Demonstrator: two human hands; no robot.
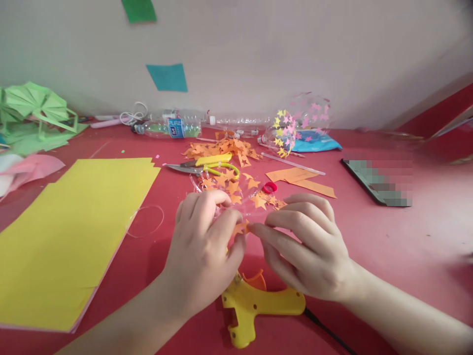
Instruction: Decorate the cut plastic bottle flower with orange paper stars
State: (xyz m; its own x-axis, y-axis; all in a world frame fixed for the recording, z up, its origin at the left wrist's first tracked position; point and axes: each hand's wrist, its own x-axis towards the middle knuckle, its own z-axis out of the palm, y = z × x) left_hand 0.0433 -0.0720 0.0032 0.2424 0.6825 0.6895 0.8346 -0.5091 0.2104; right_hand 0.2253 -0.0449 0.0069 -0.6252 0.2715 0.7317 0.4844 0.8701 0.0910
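Note:
My left hand (205, 241) is closed, its fingers curled round a piece of clear plastic bottle with orange stars on it; much of the plastic is hidden behind the hand. A small orange paper star (241, 227) shows between my two hands, over the plastic. My right hand (306, 241) is closed, with its fingertips at the star's right edge. Just beyond my fingers lie more orange stars (260, 200) and a red bottle ring (269, 188). A yellow glue gun (266, 301) lies on its side below my hands.
Yellow paper sheets (74, 236) lie at left. Scissors (185, 169), a yellow cutter (213, 159) and a heap of orange stars (225, 147) are ahead. Plastic bottles (158, 128) line the wall, near a star-covered clear plastic piece (284, 133). A phone (380, 182) lies at right.

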